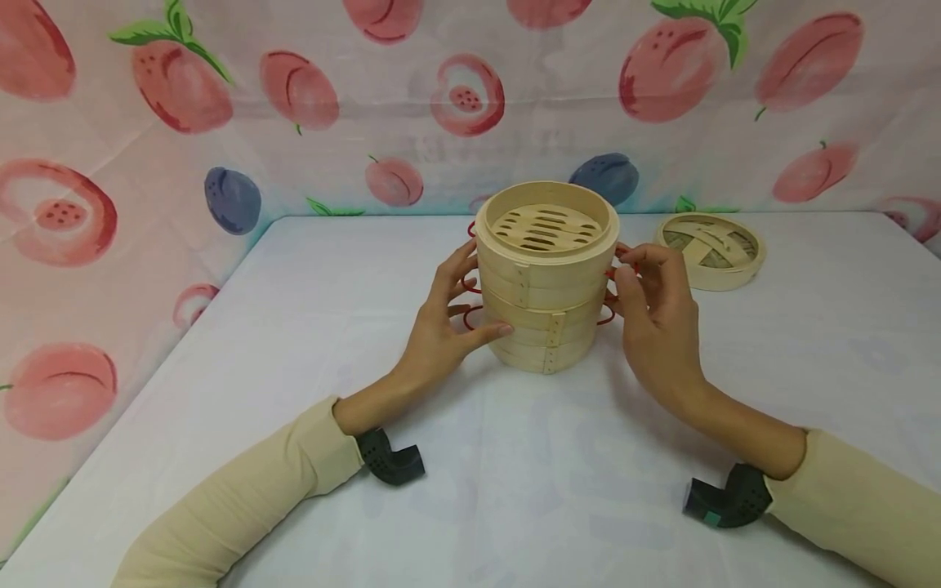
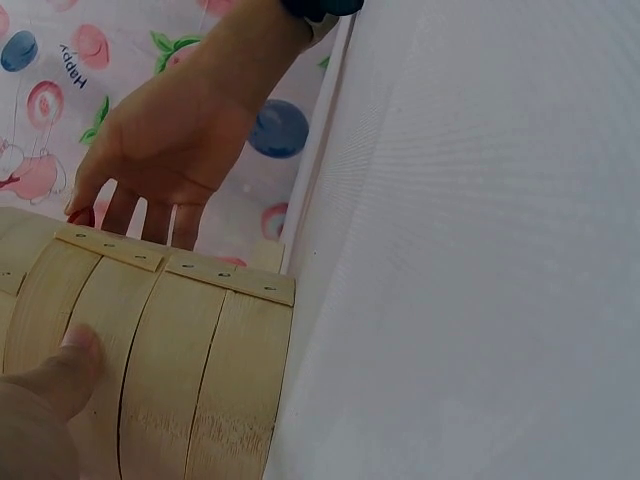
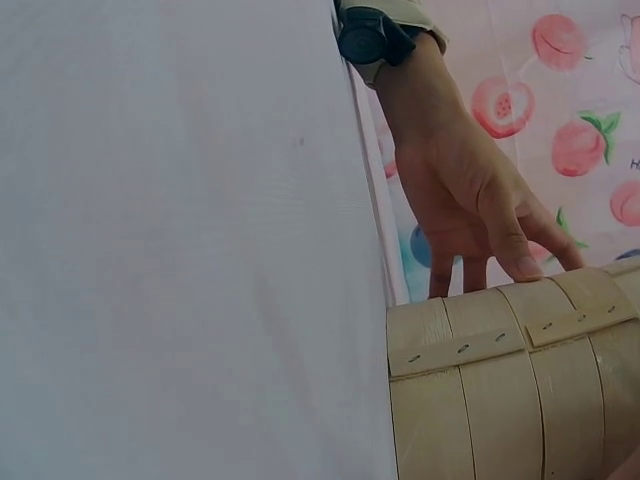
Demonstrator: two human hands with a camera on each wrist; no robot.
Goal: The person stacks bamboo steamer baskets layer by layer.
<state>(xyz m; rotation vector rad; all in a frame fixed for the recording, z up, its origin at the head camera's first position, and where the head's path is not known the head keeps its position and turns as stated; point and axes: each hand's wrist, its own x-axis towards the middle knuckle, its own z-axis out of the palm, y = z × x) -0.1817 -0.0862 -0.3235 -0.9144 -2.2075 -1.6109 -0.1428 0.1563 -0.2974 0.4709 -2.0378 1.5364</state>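
A two-tier bamboo steamer (image 1: 540,286) stands upright on the white table, its top uncovered and its slotted inner base (image 1: 546,227) showing. My left hand (image 1: 441,327) holds the steamer's left side, thumb on the front wall and fingers spread along the side beside the red cord loops (image 1: 471,317). On the opposite side, my right hand (image 1: 662,318) pinches a red cord loop (image 2: 84,216) of the upper part between thumb and forefinger. Its other fingers are partly hidden behind the steamer. Another red loop (image 1: 607,314) sticks out lower on the right.
The woven bamboo lid (image 1: 724,279) lies on the table behind my right hand, apart from the steamer. A fruit-print cloth (image 1: 382,106) hangs behind the white tabletop (image 1: 515,490). Dark wrist devices (image 1: 393,461) sit at both cuffs.
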